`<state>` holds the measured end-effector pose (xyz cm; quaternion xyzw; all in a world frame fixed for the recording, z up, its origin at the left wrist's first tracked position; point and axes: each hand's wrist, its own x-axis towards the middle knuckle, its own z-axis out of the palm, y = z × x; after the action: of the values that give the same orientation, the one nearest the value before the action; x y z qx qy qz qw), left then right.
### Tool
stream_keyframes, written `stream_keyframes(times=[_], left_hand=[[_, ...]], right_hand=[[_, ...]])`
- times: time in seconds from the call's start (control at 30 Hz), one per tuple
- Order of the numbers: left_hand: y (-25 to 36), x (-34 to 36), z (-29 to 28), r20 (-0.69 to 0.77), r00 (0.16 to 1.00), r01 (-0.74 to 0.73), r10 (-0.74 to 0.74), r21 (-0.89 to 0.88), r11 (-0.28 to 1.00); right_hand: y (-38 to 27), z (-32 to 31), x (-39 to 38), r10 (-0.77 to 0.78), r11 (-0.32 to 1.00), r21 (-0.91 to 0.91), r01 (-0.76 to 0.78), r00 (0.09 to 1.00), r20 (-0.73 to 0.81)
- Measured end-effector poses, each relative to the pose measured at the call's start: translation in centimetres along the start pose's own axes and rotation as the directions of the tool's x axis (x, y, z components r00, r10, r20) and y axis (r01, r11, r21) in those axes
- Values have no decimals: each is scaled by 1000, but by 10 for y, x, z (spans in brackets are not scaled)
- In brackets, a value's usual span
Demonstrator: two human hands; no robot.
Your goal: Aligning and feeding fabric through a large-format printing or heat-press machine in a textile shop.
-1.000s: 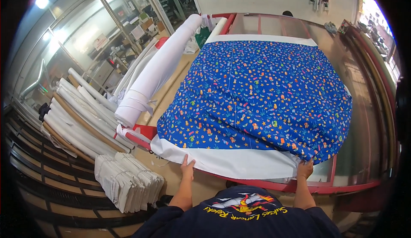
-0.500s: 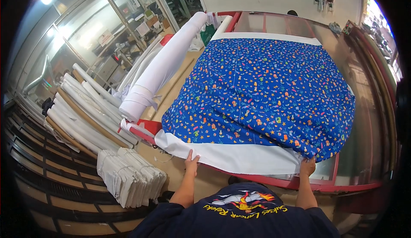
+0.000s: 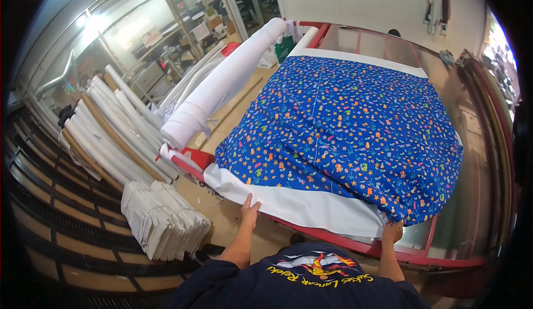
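While 2 hands (image 3: 250, 212) (image 3: 392, 232), well apart, clamp white fabric edge (image 3: 316, 206) | red rail (image 3: 438, 260) alongside | glass panel (image 3: 458, 231) rightward

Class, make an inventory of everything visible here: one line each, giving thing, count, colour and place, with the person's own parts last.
patterned fabric: one, blue with multicoloured motifs, spread on the table
white strips: two, white, along the fabric's near and far edges
table: one, red frame, beneath the fabric
large roll: one, white, left of the fabric
long rolls: several, white and brown, left
folded bundles: count unclear, whitish, lower left
slatted rack: one, black, far left
green bag: one, green, beyond the large roll
hanging items: several, mixed, back wall
shirt: one, navy, lower edge
left hand: one, bare, touching the near strip
right hand: one, bare, gripping the fabric's near right part
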<state>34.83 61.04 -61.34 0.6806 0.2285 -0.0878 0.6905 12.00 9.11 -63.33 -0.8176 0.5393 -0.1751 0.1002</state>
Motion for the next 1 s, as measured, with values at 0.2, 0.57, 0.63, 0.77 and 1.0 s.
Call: stream_keyframes(times=[0.2, 0.57, 0.63, 0.77, 1.0], left_hand=[[10, -7, 6, 14, 1000, -17, 16, 17, 1000], [10, -20, 4, -31, 998, -48, 50, 70, 996], [9, -20, 5, -32, 999, -41, 42, 56, 998], [-1, -16, -2, -21, 998, -55, 56, 46, 997], [-8, -5, 3, -6, 998, -58, 59, 72, 996]], right_hand=[[8, 4, 2, 5, 1000, 21, -4, 1000, -31], [-6, -5, 4, 2, 1000, 6, -2, 1000, 30], [-5, -3, 7, 16, 1000, -17, -15, 999, 47], [-1, 1, 5, 28, 1000, 6, -28, 999, 42], [6, -5, -2, 66, 993, 91, -72, 996, 65]])
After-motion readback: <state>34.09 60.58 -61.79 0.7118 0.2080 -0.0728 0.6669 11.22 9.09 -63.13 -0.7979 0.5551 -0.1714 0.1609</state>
